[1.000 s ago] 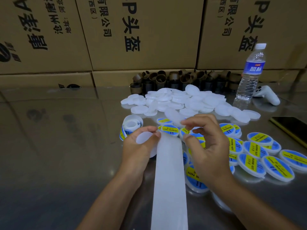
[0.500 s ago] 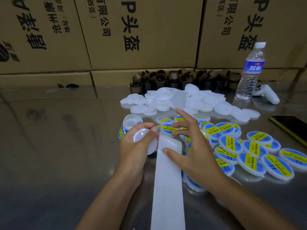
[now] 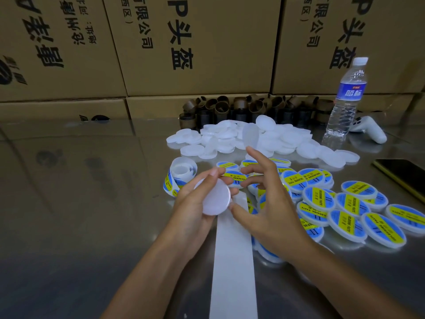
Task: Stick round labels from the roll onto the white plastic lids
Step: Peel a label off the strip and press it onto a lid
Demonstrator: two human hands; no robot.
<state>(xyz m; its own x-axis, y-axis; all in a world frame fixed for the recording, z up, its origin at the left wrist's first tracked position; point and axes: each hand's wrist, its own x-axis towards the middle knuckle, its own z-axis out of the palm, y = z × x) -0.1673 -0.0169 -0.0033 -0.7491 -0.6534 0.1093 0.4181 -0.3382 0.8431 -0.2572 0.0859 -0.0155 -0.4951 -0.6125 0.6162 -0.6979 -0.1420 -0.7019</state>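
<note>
Left hand [image 3: 193, 212] grips a bare lid [image 3: 215, 196] over the strip [image 3: 232, 261], roll [image 3: 184, 171] just behind; right hand [image 3: 271, 210] splayed, empty (thumb by the lid's rim). The lid is tilted — a label [image 3: 166, 183] could land off-centre or crease.

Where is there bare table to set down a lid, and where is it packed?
Free: the steel tabletop left of the label roll and left hand, back to the cartons. Crowded: labelled lids right of the backing strip, blank lids and cardboard cores behind them.
</note>
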